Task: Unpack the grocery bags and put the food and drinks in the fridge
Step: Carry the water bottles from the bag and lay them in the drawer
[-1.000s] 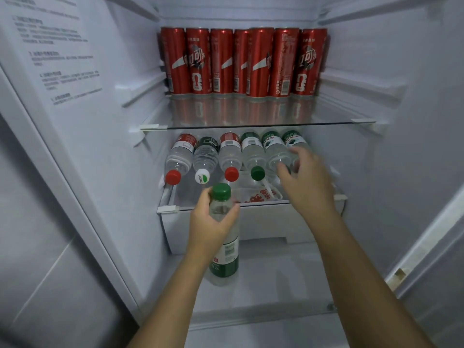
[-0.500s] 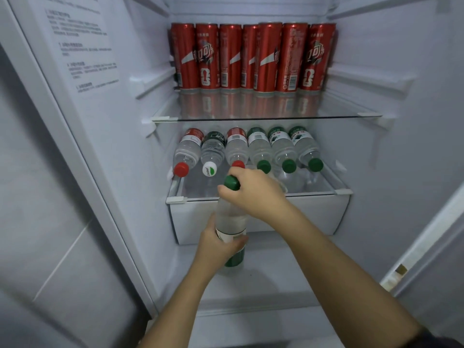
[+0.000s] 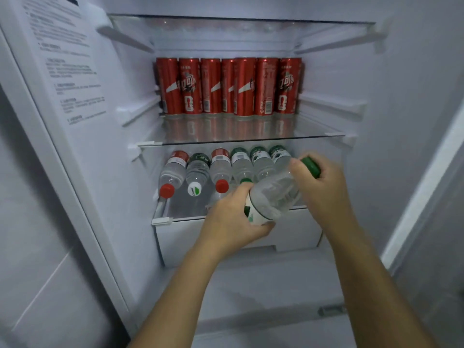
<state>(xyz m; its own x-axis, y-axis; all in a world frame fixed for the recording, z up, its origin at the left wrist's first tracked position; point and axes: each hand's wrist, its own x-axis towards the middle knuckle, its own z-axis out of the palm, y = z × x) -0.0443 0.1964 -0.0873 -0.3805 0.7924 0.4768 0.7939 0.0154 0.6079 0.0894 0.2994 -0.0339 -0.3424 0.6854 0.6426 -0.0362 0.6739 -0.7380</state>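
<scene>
- The open fridge (image 3: 120, 172) fills the view, with printed text on its left inner wall
- A glass shelf (image 3: 241, 136) spans the middle; a white drawer (image 3: 180, 242) sits lower down
- A row of red cans (image 3: 227, 86) stands upright at the far edge of the glass shelf
- A row of water bottles (image 3: 221, 169) lies side by side under the glass shelf, above the drawer, caps pointing near
- A clear bottle (image 3: 273, 194) is held tilted above the drawer's right part, just in front of the lying row, its green cap (image 3: 311, 167) up and to the far right
- The left hand (image 3: 231, 222) grips the bottle's labelled lower end
- The right hand (image 3: 324, 187) curls round its neck at the cap
</scene>
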